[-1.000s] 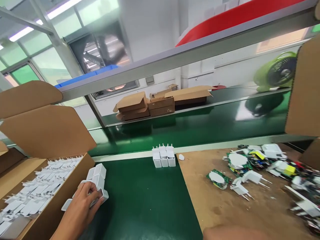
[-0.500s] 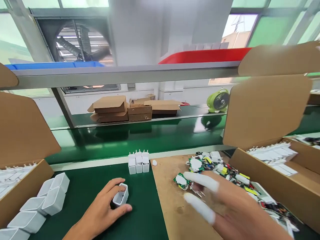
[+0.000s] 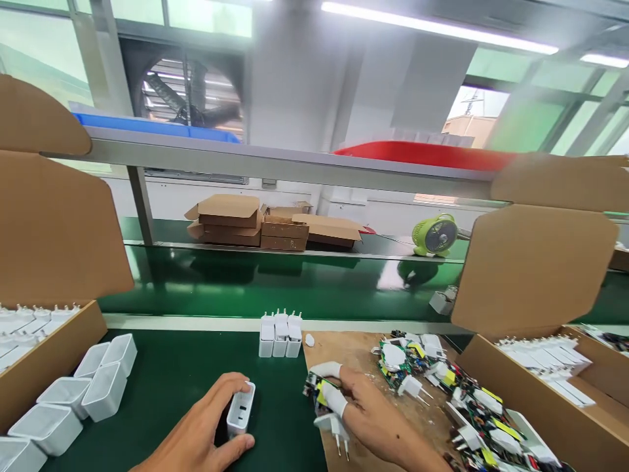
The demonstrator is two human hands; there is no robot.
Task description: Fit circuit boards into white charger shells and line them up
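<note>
My left hand [image 3: 196,423] curls round a small white charger housing [image 3: 240,410] on the green mat, its fingers behind it and the thumb at its near end. Two dark slots show in the housing. My right hand [image 3: 366,410], with white covers on the fingertips, pinches a charger circuit board [image 3: 312,385] with yellow parts. A white two-pin plug [image 3: 331,425] hangs below that board. Beyond the hands, a group of white chargers [image 3: 280,337] stands upright with pins up. Several empty white housings [image 3: 105,391] sit to the left.
On the brown board [image 3: 351,351] at right lies a heap of circuit boards with plugs [image 3: 484,410]. Open cardboard boxes of white plug parts stand at left [image 3: 93,331] and right [image 3: 521,373]. Behind are a green conveyor [image 3: 324,282], a shelf [image 3: 295,165] and a green fan [image 3: 435,235].
My right hand has moved left from the heap and now holds a circuit board with its plug. The housing in my left hand has turned slightly. The view has tilted upward.
</note>
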